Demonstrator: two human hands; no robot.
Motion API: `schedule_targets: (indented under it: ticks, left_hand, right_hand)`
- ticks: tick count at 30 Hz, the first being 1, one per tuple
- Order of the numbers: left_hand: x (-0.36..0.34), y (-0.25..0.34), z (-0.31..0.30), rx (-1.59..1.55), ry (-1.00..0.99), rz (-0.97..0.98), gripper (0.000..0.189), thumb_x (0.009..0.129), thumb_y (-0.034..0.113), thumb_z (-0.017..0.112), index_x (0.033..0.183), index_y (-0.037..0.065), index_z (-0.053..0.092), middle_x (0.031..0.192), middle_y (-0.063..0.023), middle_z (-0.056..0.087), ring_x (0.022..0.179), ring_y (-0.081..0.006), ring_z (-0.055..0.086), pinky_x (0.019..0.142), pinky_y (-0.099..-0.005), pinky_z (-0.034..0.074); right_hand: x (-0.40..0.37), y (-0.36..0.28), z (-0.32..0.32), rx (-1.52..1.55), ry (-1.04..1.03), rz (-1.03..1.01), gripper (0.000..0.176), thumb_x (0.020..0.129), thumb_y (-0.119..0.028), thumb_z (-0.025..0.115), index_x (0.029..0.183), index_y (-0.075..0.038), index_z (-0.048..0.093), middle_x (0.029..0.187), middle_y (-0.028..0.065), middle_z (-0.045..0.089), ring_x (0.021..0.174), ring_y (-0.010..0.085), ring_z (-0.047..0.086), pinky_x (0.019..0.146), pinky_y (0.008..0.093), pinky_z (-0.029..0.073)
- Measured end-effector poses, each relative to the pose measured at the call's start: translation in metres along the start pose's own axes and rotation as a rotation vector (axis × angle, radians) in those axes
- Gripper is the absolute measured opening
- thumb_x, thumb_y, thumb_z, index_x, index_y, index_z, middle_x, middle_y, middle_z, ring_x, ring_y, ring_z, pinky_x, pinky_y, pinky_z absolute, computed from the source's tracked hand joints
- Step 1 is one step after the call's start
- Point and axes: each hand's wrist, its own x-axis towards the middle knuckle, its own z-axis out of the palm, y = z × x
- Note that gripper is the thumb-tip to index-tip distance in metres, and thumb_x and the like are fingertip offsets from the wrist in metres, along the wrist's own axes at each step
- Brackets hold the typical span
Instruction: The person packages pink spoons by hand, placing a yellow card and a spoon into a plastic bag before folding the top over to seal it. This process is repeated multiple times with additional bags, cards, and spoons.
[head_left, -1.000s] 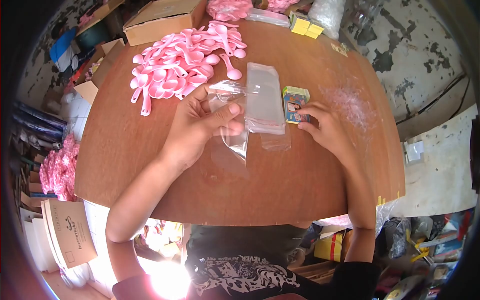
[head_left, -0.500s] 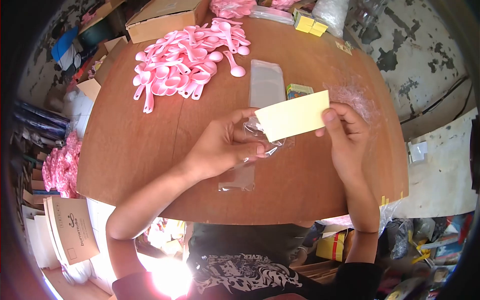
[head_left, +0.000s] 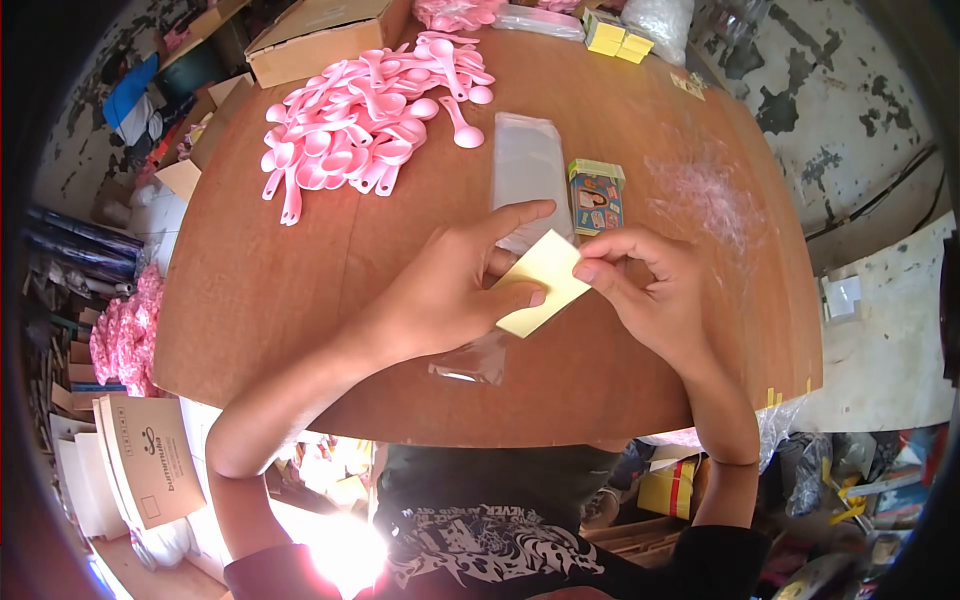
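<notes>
A pale yellow card [head_left: 541, 281] is held tilted between both hands above the table. My left hand [head_left: 440, 290] has its thumb pressed on the card's lower left part, with the index finger stretched out above. At the upper right corner, my right hand [head_left: 650, 285] pinches the card between thumb and fingertips. A clear plastic bag [head_left: 475, 365] shows beneath my left hand; whether that hand also grips it is hidden. Just beyond lie a stack of clear plastic bags [head_left: 528, 160] and a stack of printed cards [head_left: 597, 200].
Pink plastic spoons [head_left: 350, 125] are heaped on the wooden table [head_left: 270, 330] at the back left, near a cardboard box [head_left: 325, 40]. Crumpled clear plastic [head_left: 710, 195] lies at the right. Several yellow card stacks [head_left: 617, 38] stand at the far edge.
The card has moved left and down, turned steeper, and looks narrower. My left thumb now lies over it. My right hand has come left, uncovering the printed card stack.
</notes>
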Motion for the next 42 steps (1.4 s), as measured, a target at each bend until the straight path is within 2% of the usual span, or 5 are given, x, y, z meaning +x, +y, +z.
schedule_targets:
  ticks: [10,17,30,31,42]
  left_hand:
    - [0.022,0.016,0.014,0.238,0.087,0.283,0.059,0.086,-0.002,0.064,0.141,0.0,0.043,0.105,-0.0204,0.07,0.096,-0.0175,0.069,0.079,-0.0316,0.055]
    - [0.023,0.016,0.028,0.387,0.075,0.369,0.059,0.085,-0.002,0.065,0.141,0.002,0.044,0.105,-0.0223,0.069,0.095,-0.0289,0.071,0.078,-0.0358,0.056]
    - [0.004,0.005,-0.026,0.638,0.291,0.057,0.053,0.081,0.007,0.069,0.13,0.003,0.049,0.094,-0.0255,0.066,0.088,-0.0415,0.065,0.074,-0.0454,0.05]
    - [0.002,0.009,-0.029,0.705,0.381,0.095,0.057,0.083,0.009,0.072,0.134,0.0,0.046,0.091,-0.0218,0.067,0.079,-0.0294,0.068,0.069,-0.0387,0.049]
    - [-0.001,-0.002,-0.046,0.673,0.42,0.163,0.059,0.084,0.013,0.071,0.135,-0.003,0.045,0.099,-0.0227,0.067,0.085,-0.0318,0.067,0.075,-0.0395,0.049]
  right_hand:
    - [-0.004,0.01,-0.004,0.454,-0.23,0.261,0.021,0.091,-0.01,0.067,0.106,0.004,0.064,0.1,0.0075,0.064,0.096,0.0127,0.061,0.084,0.0298,0.053]
    - [-0.014,0.033,0.003,0.379,-0.481,0.272,0.019,0.093,-0.007,0.062,0.107,0.007,0.063,0.098,0.0088,0.065,0.09,0.0125,0.064,0.079,0.0274,0.055]
    - [0.006,0.033,-0.002,0.307,0.133,0.204,0.027,0.094,-0.011,0.062,0.117,-0.001,0.051,0.091,0.0133,0.069,0.072,0.0121,0.066,0.065,0.0251,0.055]
    - [0.008,0.033,-0.003,0.306,0.136,0.206,0.027,0.094,-0.011,0.062,0.117,-0.001,0.051,0.091,0.0133,0.069,0.072,0.0121,0.066,0.065,0.0251,0.055]
    - [0.013,0.034,-0.001,0.191,0.134,0.152,0.02,0.094,-0.009,0.061,0.112,0.0,0.059,0.092,0.0097,0.069,0.076,0.0115,0.065,0.065,0.0251,0.054]
